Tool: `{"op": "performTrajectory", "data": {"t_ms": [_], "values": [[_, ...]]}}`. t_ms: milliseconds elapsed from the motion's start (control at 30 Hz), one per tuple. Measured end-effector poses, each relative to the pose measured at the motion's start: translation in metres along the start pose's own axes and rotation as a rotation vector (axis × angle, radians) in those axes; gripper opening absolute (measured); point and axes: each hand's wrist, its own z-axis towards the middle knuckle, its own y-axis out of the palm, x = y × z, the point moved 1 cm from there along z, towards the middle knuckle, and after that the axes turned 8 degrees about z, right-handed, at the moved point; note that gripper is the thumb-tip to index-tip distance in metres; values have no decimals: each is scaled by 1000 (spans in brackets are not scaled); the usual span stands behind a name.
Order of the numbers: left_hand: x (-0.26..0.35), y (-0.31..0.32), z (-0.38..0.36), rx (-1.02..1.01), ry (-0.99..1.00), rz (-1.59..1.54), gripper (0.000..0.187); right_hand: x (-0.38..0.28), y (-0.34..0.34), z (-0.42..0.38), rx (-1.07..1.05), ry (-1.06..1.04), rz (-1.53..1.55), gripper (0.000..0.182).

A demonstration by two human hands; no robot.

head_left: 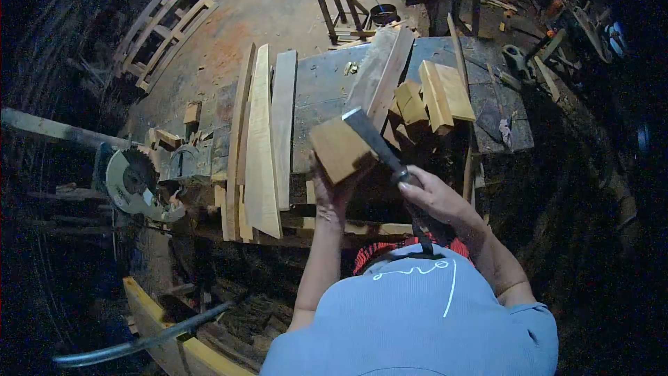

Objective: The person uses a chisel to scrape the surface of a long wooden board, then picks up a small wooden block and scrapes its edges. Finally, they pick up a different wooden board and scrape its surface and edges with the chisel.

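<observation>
My left hand [330,198] is closed around the lower left side of a squared wooden block [339,151], holding it up over the workbench. My right hand [440,198] is wrapped around the dark handle of a chisel [376,141]. The chisel slants up and to the left, and its bright flat edge overlaps the block's upper right corner in this view. A shadow from the tool falls across the block's face. Behind the block, more cut wooden blocks [412,102] and a wide plank [379,69] lie on the workbench [323,69].
Several long boards [261,146] lie side by side to the left. A circular saw [137,182] with its blade showing stands at the bench's left end. Squared timber [445,94] sits at the right. A metal pipe [146,341] crosses the lower left.
</observation>
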Motion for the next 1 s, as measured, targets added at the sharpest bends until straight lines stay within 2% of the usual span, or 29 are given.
{"op": "performTrajectory", "data": {"t_ms": [67, 133, 200, 267, 333, 367, 400, 433, 500, 533, 600, 633, 667, 700, 733, 800, 867, 933, 1000], "values": [[10, -12, 1, 39, 154, 145, 71, -1, 2, -18, -94, 254, 1, 23], [15, -28, 8, 98, 198, 245, 68, 5, 5, -23, -113, 175, -113, 21], [14, -35, 12, 12, 166, 140, 64, 1, 10, -26, -125, 362, -33, 20], [10, -29, 4, 67, 136, 170, 62, 11, 8, -16, -120, 362, 23, 21], [3, -22, -5, 119, 95, 196, 60, 20, 2, -2, -72, 224, 38, 21], [-3, -22, -8, 127, 46, 91, 61, 20, 1, 3, -5, 136, -21, 23], [-9, -20, -10, 132, -4, -14, 61, 21, 0, 6, 13, 141, -26, 23], [-11, -8, -15, 249, 25, 257, 64, 22, -2, 8, 33, 149, 19, 23], [-12, -18, -16, 194, 24, 190, 65, 34, -11, 6, 31, 99, -14, 23], [-10, -23, -15, 157, 39, 128, 66, 25, -9, -2, -10, 136, -1, 23], [-4, -31, -8, 99, 64, 120, 67, 18, -8, -21, -59, 377, 27, 31], [-1, -36, -8, 111, 80, 64, 67, 25, -7, -28, -83, 317, -30, 28], [1, -39, -8, 124, 97, 9, 67, 23, -6, -33, -100, 390, 39, 25], [4, -37, -9, 96, 112, 148, 67, 26, -6, -35, -91, 384, 57, 25], [3, -38, -7, 94, 109, 144, 67, 31, -9, -35, -81, 378, 73, 24], [-2, -33, -4, 116, -17, 84, 66, 39, -16, -30, -52, 346, 133, 25], [-8, -17, -1, 144, -44, 88, 65, 41, -20, -30, -26, 313, 195, 26], [-11, -4, 8, 165, -65, 92, 65, 39, -25, -32, 75, 330, 98, 28], [-13, 1, 21, 172, -142, 118, 65, 51, -33, -39, 121, 245, 26, 29]]}}
